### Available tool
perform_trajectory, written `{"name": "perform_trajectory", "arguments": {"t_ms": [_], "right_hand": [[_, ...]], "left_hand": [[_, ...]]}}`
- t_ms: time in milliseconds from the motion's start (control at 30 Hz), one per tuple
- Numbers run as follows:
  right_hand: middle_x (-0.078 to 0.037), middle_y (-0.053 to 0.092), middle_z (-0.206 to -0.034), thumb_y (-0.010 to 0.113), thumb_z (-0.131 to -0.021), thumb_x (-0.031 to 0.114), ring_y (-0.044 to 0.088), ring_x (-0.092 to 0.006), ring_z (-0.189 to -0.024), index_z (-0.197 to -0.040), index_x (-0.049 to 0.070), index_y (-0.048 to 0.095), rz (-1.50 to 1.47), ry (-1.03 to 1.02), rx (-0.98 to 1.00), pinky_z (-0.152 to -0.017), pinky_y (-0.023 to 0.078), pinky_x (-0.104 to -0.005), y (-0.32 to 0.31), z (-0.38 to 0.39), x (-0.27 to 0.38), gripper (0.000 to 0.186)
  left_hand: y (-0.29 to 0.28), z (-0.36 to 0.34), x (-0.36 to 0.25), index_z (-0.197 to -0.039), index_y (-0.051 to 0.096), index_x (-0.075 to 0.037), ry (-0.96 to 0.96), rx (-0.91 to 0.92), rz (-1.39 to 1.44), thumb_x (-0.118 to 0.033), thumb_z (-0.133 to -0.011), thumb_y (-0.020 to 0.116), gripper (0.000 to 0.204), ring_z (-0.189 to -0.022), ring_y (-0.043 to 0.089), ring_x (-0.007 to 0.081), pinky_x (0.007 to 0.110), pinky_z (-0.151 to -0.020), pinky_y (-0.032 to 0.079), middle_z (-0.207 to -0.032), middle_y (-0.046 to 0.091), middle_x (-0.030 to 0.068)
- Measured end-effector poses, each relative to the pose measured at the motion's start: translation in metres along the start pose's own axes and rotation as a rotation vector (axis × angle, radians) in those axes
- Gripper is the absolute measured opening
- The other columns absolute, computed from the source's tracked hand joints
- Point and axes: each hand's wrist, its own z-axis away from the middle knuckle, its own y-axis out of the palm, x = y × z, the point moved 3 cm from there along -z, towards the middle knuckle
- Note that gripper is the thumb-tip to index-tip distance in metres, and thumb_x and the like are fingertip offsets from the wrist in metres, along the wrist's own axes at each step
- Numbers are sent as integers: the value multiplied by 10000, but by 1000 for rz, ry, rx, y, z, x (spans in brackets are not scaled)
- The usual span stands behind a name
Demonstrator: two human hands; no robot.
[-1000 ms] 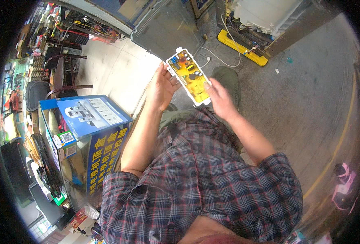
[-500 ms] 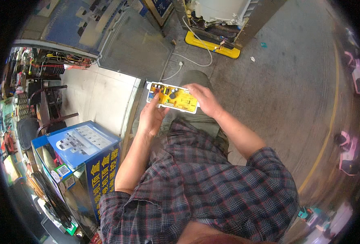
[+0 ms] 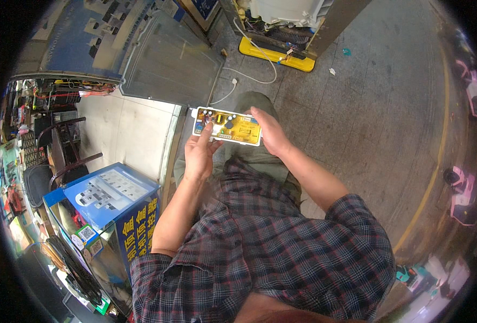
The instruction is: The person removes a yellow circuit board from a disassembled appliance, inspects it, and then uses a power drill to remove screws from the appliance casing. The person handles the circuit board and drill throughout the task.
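A yellow circuit board in a white plastic tray [image 3: 239, 129] is held out over my knee, its component side up. Black, blue and white parts crowd its left end. My left hand [image 3: 202, 156] grips the lower left edge, with the thumb lying over the components and the other fingers partly beneath. At the right end my right hand [image 3: 270, 133] clasps the short side of the tray; most of its fingers are hidden under or behind it.
Ahead stands an opened appliance [image 3: 281, 32] with exposed wiring above a yellow base [image 3: 276, 56]. A white cable [image 3: 257, 81] lies on the floor. To the left are a grey panel [image 3: 171, 62], a blue display box [image 3: 109, 194] and a dark chair [image 3: 60, 145]. Pink scooters or bikes [image 3: 464, 199] stand far right.
The board has turned slightly toward level and shifted a little left. My left thumb rests a bit lower on it. Both hands keep their hold while the surroundings shift slightly with my head.
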Motion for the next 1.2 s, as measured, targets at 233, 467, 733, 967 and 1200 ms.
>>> {"name": "perform_trajectory", "arguments": {"t_ms": [233,467,733,967,1200], "right_hand": [[-15,674,-969,543,-1100,425,625,-101,-894,-1061,18,675,161,-27,-19,-833,510,-287,-3,-4,-1,430],[-48,718,-993,574,-1084,456,669,-112,-884,-1086,-19,706,166,92,-18,-809,547,-281,-27,-17,-4,493],[-60,720,-1033,565,-1089,455,661,-111,-932,-1111,-31,704,208,102,84,-849,540,-290,-41,-28,-8,507],[-61,714,-1059,570,-1092,434,661,-113,-949,-1138,-31,691,158,90,86,-862,540,-297,-46,-27,-10,483],[-62,714,-1041,563,-1093,433,662,-116,-944,-1128,-28,697,182,57,71,-859,538,-296,-45,-26,-6,482]], "left_hand": [[-9,-13,9,-1265,665,-68,-99,-26,18,-294,-1056,650,308,-1004,718,174,346,-852,607,-1171,732,53],[-5,-12,17,-1327,603,-9,-215,137,2,-325,-1058,646,417,-1043,731,246,361,-879,623,-1211,715,136],[-3,-17,21,-1335,571,42,-268,139,-53,-315,-1074,605,444,-1054,746,289,370,-894,629,-1219,711,186],[2,-21,23,-1320,596,9,-185,120,-132,-284,-1067,614,387,-998,748,257,353,-860,630,-1190,720,160],[11,-17,25,-1269,619,20,-116,83,-178,-230,-1062,613,325,-948,749,243,343,-793,641,-1144,723,136]]}}
